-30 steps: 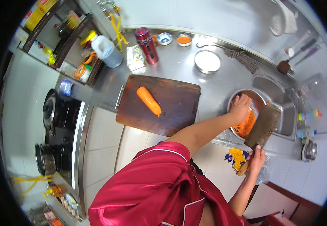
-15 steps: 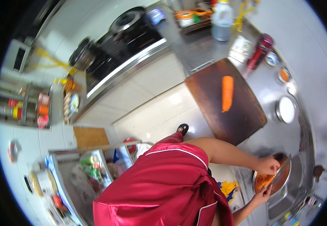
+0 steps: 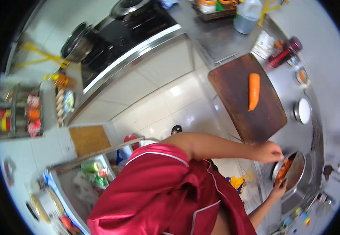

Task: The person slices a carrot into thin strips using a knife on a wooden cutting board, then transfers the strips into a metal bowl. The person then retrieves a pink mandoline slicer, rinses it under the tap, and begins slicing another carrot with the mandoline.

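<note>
My right hand (image 3: 279,188) grips a cleaver (image 3: 294,167) by its lower end, the broad grey blade slanting over a steel bowl (image 3: 303,178). Shredded carrot (image 3: 283,169) lies in the bowl, partly covered by the blade. My left hand (image 3: 271,152) is at the bowl's upper-left rim, near the lower corner of the cutting board, its fingers curled together. Whether anything is between those fingers is hidden. A whole peeled carrot (image 3: 254,91) rests on the dark wooden cutting board (image 3: 242,105), away from both hands.
The bowl stands by the sink (image 3: 309,188). Along the counter's back are a white-topped bowl (image 3: 303,111), a red bottle (image 3: 285,53) and a plastic jug (image 3: 248,17). Across the floor (image 3: 170,105) is a stove (image 3: 119,41) with a pot (image 3: 78,45).
My left hand has come away from the blade, toward the cutting board. The cleaver now shows its broad side over the bowl. The whole view has shifted and turned slightly.
</note>
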Motion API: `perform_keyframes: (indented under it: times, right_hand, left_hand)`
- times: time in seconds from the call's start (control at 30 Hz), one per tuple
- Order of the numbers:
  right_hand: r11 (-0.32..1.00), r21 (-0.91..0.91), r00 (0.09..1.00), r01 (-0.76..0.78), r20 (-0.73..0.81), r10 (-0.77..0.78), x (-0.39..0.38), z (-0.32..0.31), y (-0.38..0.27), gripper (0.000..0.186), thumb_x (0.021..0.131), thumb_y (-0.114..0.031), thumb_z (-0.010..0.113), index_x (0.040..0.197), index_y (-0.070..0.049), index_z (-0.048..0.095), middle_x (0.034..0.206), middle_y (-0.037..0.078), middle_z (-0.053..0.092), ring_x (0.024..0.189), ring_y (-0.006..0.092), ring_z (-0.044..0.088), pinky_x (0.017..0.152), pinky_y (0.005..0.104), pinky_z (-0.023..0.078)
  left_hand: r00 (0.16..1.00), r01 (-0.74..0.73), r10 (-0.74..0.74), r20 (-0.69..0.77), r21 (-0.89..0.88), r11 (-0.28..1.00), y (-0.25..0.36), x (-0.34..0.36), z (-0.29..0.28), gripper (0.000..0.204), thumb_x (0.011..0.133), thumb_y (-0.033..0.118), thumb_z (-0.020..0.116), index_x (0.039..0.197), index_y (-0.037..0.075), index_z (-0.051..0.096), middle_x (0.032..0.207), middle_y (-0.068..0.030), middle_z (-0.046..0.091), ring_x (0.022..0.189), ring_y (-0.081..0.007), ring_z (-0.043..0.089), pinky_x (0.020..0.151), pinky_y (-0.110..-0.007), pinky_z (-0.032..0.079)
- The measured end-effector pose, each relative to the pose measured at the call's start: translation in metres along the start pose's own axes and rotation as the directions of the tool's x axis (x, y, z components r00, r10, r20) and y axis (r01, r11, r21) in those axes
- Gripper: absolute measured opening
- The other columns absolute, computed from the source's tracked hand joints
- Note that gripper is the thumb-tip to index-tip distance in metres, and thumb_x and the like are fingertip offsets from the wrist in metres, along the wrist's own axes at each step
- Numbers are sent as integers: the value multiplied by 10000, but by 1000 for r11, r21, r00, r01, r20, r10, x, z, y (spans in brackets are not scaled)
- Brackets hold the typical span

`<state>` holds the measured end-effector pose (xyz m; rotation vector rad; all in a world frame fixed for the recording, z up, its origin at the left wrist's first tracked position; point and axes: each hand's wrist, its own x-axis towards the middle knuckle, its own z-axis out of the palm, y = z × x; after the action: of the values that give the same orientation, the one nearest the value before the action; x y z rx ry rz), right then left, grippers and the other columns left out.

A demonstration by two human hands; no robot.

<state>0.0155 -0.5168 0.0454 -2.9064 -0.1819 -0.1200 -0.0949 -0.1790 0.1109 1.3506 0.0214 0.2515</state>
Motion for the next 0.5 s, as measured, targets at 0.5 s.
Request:
perform_keyframes:
  times: [0.5]
  right_hand:
    - [801,261,838,539,-255,-482,-106,21,-274,352,890,-153,570,1207,0,545,1222,150,563,1137,263,520,980,367,385]
  left_hand:
    - [245,340,-335,-910,-243,909,30,-309,-355,302,930,341,520,948,61,630,592,54,406,448,-35,282,400,-199,227]
